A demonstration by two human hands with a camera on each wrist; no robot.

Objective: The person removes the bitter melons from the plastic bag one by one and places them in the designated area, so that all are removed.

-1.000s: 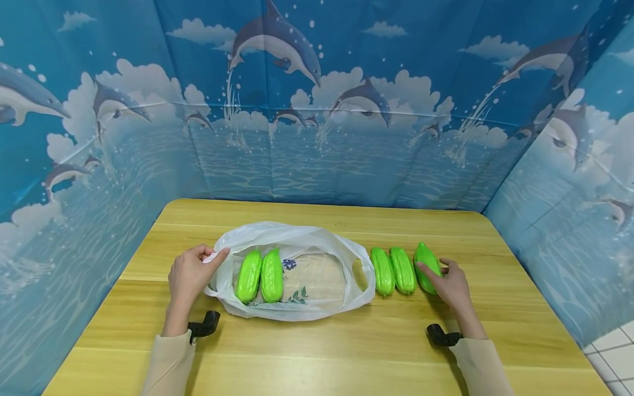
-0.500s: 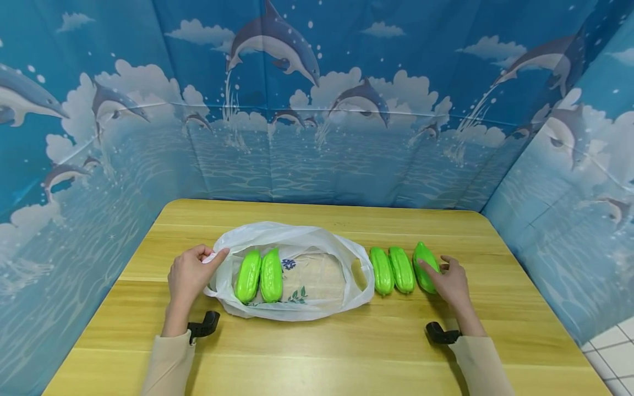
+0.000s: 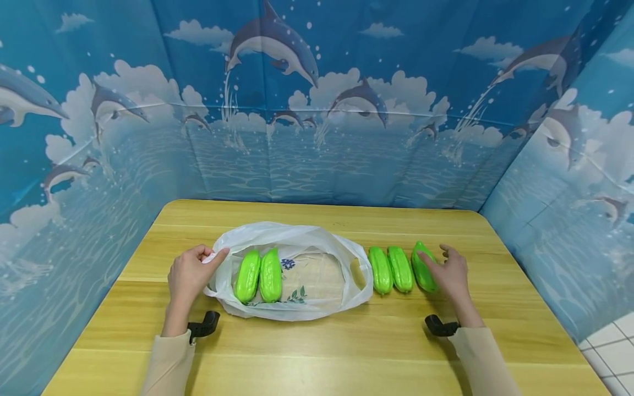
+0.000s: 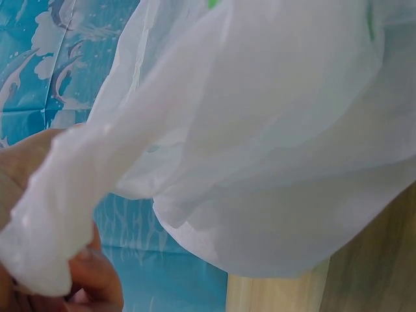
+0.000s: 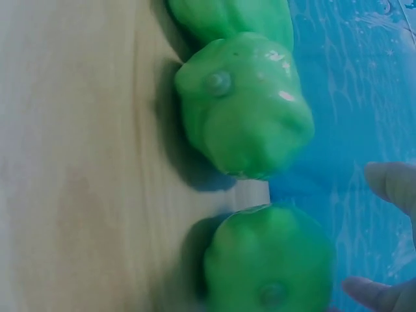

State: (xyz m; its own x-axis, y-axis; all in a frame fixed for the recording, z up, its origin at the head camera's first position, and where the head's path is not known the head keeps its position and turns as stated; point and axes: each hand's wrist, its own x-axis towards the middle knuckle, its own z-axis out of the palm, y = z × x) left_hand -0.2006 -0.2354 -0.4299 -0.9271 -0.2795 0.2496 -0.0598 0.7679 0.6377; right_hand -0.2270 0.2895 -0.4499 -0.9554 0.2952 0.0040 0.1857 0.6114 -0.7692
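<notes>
A white plastic bag (image 3: pixel 269 231) lies with its mouth open on the table. My left hand (image 3: pixel 188 275) pinches its left handle, and the bunched plastic (image 4: pixel 78 188) shows between thumb and fingers in the left wrist view. Two bright green, ridged gourds (image 3: pixel 271 276) lie side by side inside the bag. To the right of it, three similar ones form a row: a left gourd (image 3: pixel 380 270), a middle gourd (image 3: pixel 400 269) and a right gourd (image 3: pixel 421 274). My right hand (image 3: pixel 452 278) is spread around the right gourd, fingers apart from it in the right wrist view.
A beige cloth-like thing (image 3: pixel 319 275) with printed leaves and blue flowers shows inside the bag. The wooden table (image 3: pixel 317 363) meets a blue dolphin-print curtain (image 3: pixel 317 159) at the back. Black wrist mounts (image 3: pixel 205 324) sit on both forearms.
My right hand's fingers have spread and lifted away from the right gourd, which stays in its place. The left hand keeps its hold on the bag handle.
</notes>
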